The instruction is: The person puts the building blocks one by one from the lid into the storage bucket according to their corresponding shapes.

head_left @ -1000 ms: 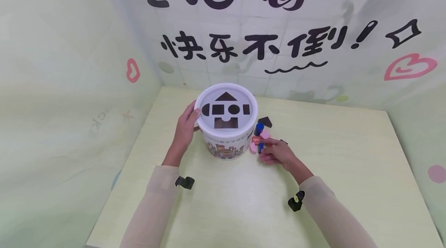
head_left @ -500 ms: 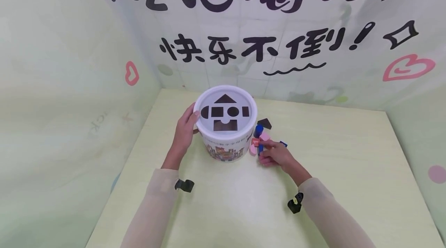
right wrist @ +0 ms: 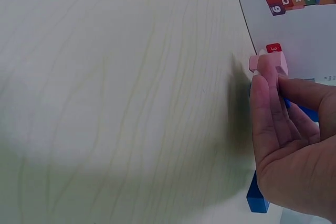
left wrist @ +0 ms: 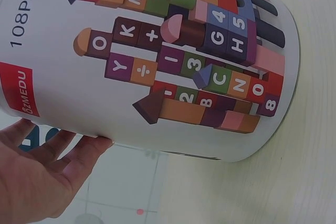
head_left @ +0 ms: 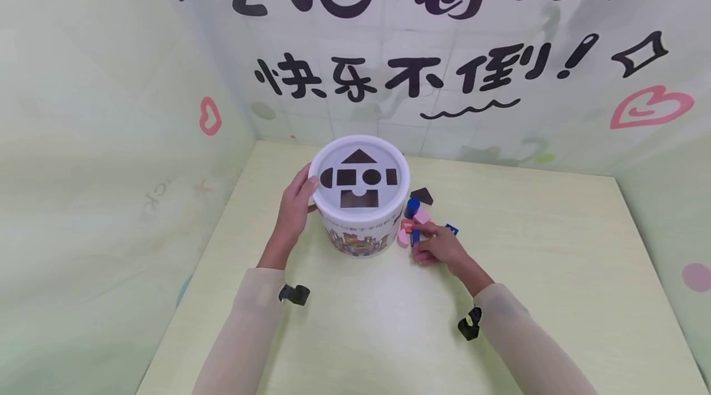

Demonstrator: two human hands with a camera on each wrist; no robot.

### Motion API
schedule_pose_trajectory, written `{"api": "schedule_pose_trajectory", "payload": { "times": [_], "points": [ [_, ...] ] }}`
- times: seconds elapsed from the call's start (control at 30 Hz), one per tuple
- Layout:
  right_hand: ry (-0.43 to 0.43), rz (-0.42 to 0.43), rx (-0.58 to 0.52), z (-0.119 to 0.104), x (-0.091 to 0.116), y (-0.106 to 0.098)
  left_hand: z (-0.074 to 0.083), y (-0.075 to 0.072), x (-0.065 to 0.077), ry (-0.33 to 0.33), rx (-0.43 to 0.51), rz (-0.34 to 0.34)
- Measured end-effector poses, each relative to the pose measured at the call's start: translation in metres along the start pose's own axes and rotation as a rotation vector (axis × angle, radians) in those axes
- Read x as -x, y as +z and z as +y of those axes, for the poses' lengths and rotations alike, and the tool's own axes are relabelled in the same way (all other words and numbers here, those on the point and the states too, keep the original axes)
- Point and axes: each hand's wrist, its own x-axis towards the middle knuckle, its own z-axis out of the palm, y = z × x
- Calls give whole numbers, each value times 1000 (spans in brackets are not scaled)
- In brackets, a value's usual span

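A white bucket printed with pictures of building blocks stands upright, its white lid pierced by shaped holes. My left hand holds it at the left, thumb on the lid's rim; the left wrist view shows the fingers against its wall. To the right of the bucket, my right hand pinches a narrow blue block between thumb and fingers, which hide most of it in the right wrist view. Around those fingertips lie a red block, a pink block and a rounded pink block.
Behind the small group are a blue cylinder and a dark angular block. Another blue block lies beyond the right hand. The pale table meets a printed backdrop at the back and sides.
The view shifts slightly. My left hand stays on the bucket, and the right hand's fingers move only a little among the blocks.
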Motion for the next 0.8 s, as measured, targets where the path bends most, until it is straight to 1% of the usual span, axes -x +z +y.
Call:
{"api": "schedule_pose_trajectory", "payload": {
  "times": [0.47,0.8],
  "points": [
    [-27,-3,53,0,-1,-2,1,0,1,-2,-7,0],
    [-73,-19,48,-13,6,-7,1,0,0,-7,-13,0]
  ]
}}
